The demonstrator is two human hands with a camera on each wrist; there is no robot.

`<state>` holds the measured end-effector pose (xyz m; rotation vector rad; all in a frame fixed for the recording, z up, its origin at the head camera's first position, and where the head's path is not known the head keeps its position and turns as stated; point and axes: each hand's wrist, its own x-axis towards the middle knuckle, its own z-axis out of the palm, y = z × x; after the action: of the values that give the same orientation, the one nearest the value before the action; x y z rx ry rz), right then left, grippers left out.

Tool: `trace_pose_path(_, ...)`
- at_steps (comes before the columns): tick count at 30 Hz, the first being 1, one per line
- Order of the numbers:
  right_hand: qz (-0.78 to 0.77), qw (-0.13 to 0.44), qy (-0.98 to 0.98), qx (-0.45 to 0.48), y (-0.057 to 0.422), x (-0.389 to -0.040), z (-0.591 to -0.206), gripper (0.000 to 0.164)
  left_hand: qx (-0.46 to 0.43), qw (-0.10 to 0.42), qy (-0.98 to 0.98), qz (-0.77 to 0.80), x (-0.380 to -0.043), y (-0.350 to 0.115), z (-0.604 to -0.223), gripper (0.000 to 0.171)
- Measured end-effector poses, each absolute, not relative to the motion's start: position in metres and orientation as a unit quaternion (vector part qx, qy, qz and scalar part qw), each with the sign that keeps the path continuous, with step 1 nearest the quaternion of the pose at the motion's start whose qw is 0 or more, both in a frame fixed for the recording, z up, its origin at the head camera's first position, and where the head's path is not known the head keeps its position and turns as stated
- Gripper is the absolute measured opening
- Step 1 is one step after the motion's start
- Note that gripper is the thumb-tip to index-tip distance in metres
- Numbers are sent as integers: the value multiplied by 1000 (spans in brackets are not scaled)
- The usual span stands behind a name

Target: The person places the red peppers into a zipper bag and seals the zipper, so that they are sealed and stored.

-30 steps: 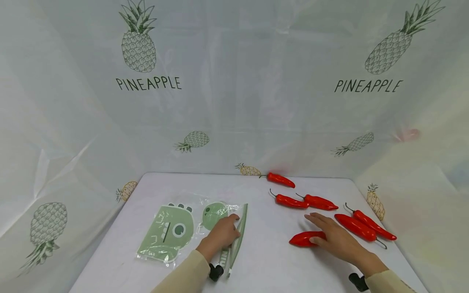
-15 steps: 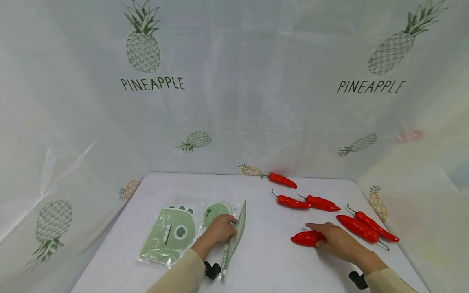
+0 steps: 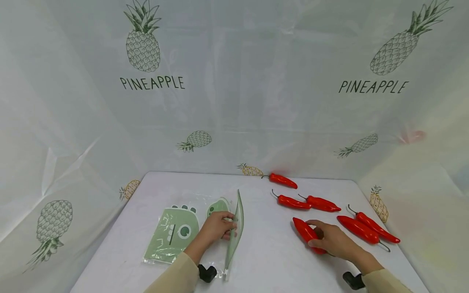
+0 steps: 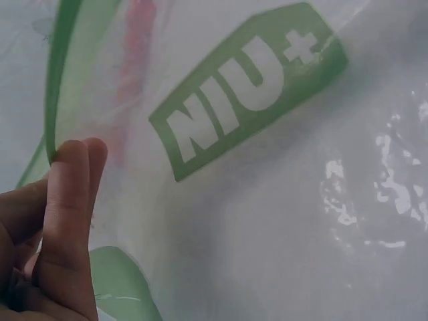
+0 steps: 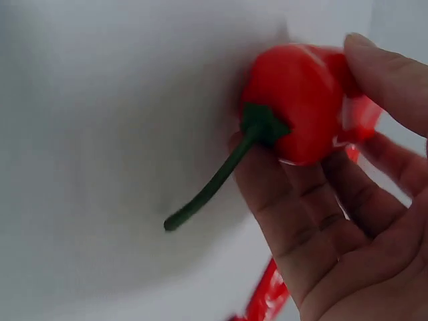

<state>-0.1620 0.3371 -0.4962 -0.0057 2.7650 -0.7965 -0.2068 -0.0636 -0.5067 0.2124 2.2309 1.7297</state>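
Note:
A clear plastic bag (image 3: 172, 240) with a green cartoon print lies at the left of the table. My left hand (image 3: 212, 228) pinches its green-edged right side and lifts that edge off the table. In the left wrist view, the fingers (image 4: 67, 200) are at the green rim, beside a "NIU+" label (image 4: 247, 87). My right hand (image 3: 337, 242) grips a red chili pepper (image 3: 305, 230) between thumb and fingers, the tip pointing away to the left. Its green stem (image 5: 214, 184) shows in the right wrist view, toward the camera.
Two more red chili peppers (image 3: 357, 228) lie together right of my right hand. Farther back, another pair of peppers (image 3: 293, 202) sits end to end, and a single pepper (image 3: 283, 180) is at the table's back edge. A pineapple-printed curtain (image 3: 249, 101) surrounds the table (image 3: 264, 260).
My left hand now pinches the bag's edge, which has risen and shifted slightly left. My right hand has closed round the chili pepper, which has turned from lying sideways to a slant.

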Motion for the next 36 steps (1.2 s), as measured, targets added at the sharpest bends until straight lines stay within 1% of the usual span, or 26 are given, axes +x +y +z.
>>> trace_pose_path(7,-389,125,912,31,330,-166,-500,82,66,175,765,617,-201,-68,-503,35)
trace_pose_path(13,-443,113,887,62,329,-165,-503,73,64,171,758,626,-198,-70,-502,39)
trace_pose_path(16,-460,106,879,66,327,-164,-502,73,64,171,755,630,-196,-71,-501,43)
trace_pose_path(20,-471,91,875,67,324,-163,-501,81,65,166,751,635,-196,-73,-500,45)
trace_pose_path(24,-494,87,863,64,320,-161,-503,92,61,161,746,644,-194,-75,-498,41)
trace_pose_path(26,-504,84,857,65,318,-160,-504,93,56,161,742,649,-193,-75,-497,38)
trace_pose_path(30,-515,75,851,67,314,-160,-505,90,47,165,737,654,-192,-75,-496,34)
trace_pose_path(36,-536,72,837,79,305,-161,-502,95,42,162,731,661,-192,-77,-495,36)
